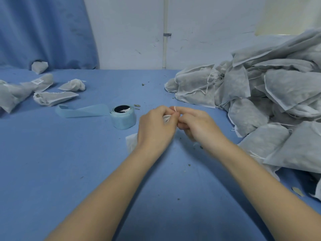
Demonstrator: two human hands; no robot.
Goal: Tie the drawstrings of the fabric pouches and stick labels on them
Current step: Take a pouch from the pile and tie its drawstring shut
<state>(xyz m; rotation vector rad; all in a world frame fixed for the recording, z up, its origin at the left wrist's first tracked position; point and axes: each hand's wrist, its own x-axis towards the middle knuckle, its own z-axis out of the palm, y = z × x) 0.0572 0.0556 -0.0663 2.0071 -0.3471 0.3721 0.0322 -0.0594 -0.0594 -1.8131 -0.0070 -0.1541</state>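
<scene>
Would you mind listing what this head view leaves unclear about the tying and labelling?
- Pouch in work: mostly hidden under the left hand; only a corner shows.
- Knot: covered by both hands, right hand included; only a loop of drawstring shows.
- Label print on a far-left pouch: too small.
- Pouch pile: cut off by the right edge.

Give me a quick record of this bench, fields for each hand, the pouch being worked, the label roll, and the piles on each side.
left hand: grips the pouch neck
right hand: pinches the white drawstring
pouch in work: mostly hidden under the hands
label roll: left of the hands, loose strip trailing left
right pile: many pouches heaped
left group: a few pouches, one with a label
surface: blue cloth
</scene>
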